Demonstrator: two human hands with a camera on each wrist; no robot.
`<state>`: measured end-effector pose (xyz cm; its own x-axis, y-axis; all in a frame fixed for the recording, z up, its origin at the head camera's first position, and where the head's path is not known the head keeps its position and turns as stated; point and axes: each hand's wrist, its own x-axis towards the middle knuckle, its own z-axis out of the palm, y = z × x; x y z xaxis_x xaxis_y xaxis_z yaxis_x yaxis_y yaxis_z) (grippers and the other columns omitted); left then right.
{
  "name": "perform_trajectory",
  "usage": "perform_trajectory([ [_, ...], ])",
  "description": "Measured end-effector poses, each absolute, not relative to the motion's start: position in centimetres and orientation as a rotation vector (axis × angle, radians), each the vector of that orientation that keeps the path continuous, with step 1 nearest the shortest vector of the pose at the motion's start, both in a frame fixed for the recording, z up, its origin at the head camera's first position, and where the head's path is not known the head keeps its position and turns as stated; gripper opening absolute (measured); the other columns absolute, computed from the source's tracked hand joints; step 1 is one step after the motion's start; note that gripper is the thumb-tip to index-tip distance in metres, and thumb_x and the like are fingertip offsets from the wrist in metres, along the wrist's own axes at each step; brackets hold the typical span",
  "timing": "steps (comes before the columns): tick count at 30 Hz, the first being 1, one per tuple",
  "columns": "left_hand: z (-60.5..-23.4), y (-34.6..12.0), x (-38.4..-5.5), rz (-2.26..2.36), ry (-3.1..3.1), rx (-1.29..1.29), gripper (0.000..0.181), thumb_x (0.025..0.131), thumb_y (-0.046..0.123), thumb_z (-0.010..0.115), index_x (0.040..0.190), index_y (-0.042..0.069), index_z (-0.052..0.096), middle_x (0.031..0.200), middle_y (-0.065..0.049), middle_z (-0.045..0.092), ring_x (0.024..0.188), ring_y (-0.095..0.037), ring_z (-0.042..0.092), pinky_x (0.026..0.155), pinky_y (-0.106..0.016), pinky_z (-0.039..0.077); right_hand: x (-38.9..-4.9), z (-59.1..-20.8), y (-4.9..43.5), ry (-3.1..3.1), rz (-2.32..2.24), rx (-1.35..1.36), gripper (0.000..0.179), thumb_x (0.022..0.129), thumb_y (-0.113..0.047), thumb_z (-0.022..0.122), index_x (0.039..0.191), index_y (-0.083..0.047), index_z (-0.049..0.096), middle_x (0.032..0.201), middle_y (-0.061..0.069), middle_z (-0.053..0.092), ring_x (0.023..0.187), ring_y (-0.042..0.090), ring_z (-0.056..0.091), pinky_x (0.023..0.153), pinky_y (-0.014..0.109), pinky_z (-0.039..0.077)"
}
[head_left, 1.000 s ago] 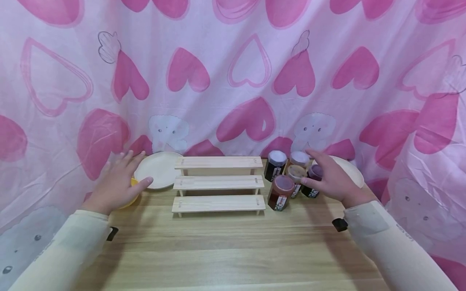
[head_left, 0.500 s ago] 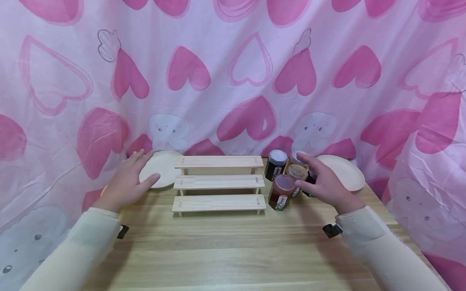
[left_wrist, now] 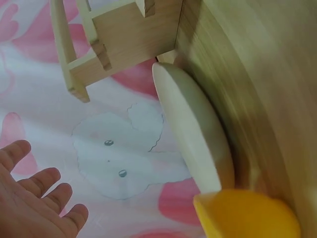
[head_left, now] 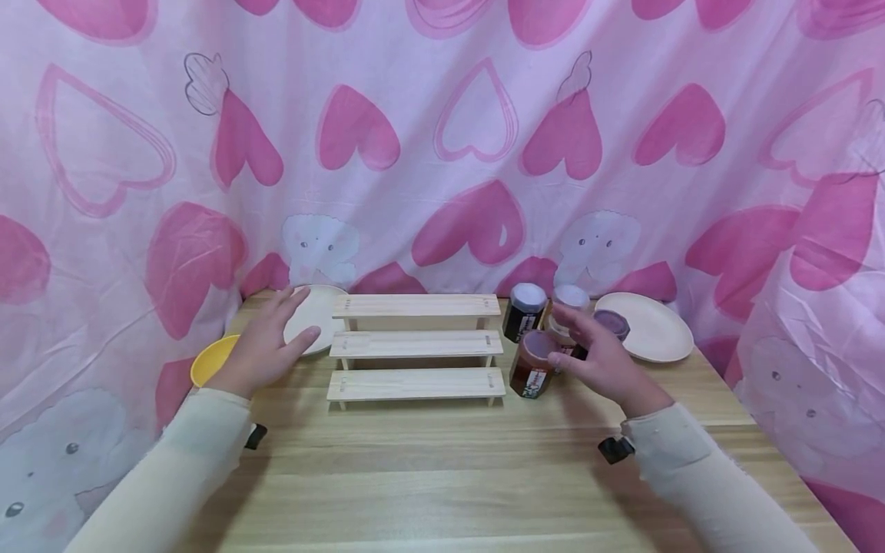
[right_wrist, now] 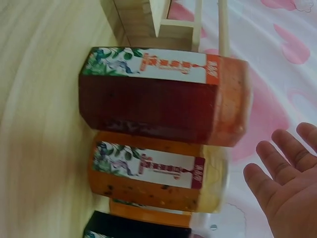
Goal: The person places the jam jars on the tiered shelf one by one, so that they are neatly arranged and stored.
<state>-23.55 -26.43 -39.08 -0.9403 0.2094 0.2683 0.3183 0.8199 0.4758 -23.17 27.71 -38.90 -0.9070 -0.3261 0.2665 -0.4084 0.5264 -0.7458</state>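
Observation:
My left hand (head_left: 264, 347) hovers with fingers spread over the near side of a cream plate (head_left: 314, 311), holding nothing. Just left of that wrist is a yellow bowl (head_left: 213, 361), partly covered by the forearm. My right hand (head_left: 608, 365), also spread and holding nothing, is above a group of jars. Nearest its thumb stands a dark red jar (head_left: 531, 369). In the right wrist view, an orange jar (right_wrist: 148, 168) with a pale lid sits beside the red one, apart from the fingertips. A black jar (head_left: 522, 315) and a purple-lidded jar (head_left: 611, 324) stand nearby.
A three-tier wooden rack (head_left: 415, 346) stands mid-table between the hands. Behind the jars on the right lies a second cream plate (head_left: 653, 326). A pink heart-patterned curtain (head_left: 442, 153) hangs along the back and sides of the wooden table (head_left: 415, 476).
Both hands have drifted inward, the left one rightward and the right one leftward. The yellow bowl and the right plate show more now. The rack and jars have stayed put.

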Motion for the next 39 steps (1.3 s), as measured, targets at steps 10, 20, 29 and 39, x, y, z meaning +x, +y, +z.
perform_trajectory([
  [10, -40.2, -25.4, -24.7, -0.922, -2.787, -0.370, 0.074, 0.107, 0.044, 0.057, 0.167, 0.013, 0.029, 0.171, -0.025, 0.022, 0.156, -0.049, 0.021, 0.121, -0.073, 0.020, -23.1, -40.5, 27.6, -2.661, 1.423, 0.593, 0.076, 0.095, -0.017, 0.081, 0.159, -0.005, 0.042, 0.158, 0.024, 0.048, 0.141, 0.047, 0.050, 0.116, 0.063, 0.037],
  [20, -42.1, -24.5, -26.4, -1.121, -2.619, -0.381, 0.065, 0.108, 0.034, 0.058, 0.162, 0.004, 0.038, 0.167, -0.027, 0.031, 0.156, -0.047, 0.024, 0.124, -0.068, 0.020, -23.2, -41.5, 27.0, -2.633, 1.436, 0.566, 0.075, 0.095, -0.012, 0.080, 0.158, 0.001, 0.041, 0.154, 0.027, 0.050, 0.141, 0.044, 0.052, 0.115, 0.057, 0.039],
  [29, -43.4, -23.1, -28.0, -1.301, -2.581, -0.302, 0.061, 0.109, 0.030, 0.056, 0.162, 0.004, 0.039, 0.169, -0.023, 0.031, 0.157, -0.044, 0.025, 0.124, -0.066, 0.023, -23.4, -42.0, 26.9, -2.621, 1.452, 0.543, 0.075, 0.096, -0.011, 0.079, 0.158, 0.003, 0.040, 0.155, 0.028, 0.049, 0.141, 0.042, 0.052, 0.115, 0.057, 0.039],
  [39, -44.3, -21.6, -29.6, -1.595, -2.472, -0.207, 0.055, 0.111, 0.025, 0.054, 0.161, 0.006, 0.042, 0.168, -0.020, 0.036, 0.157, -0.040, 0.029, 0.128, -0.052, 0.024, -23.5, -42.2, 26.7, -2.613, 1.463, 0.541, 0.075, 0.096, -0.016, 0.079, 0.159, -0.001, 0.041, 0.157, 0.024, 0.048, 0.144, 0.042, 0.047, 0.118, 0.061, 0.036],
])
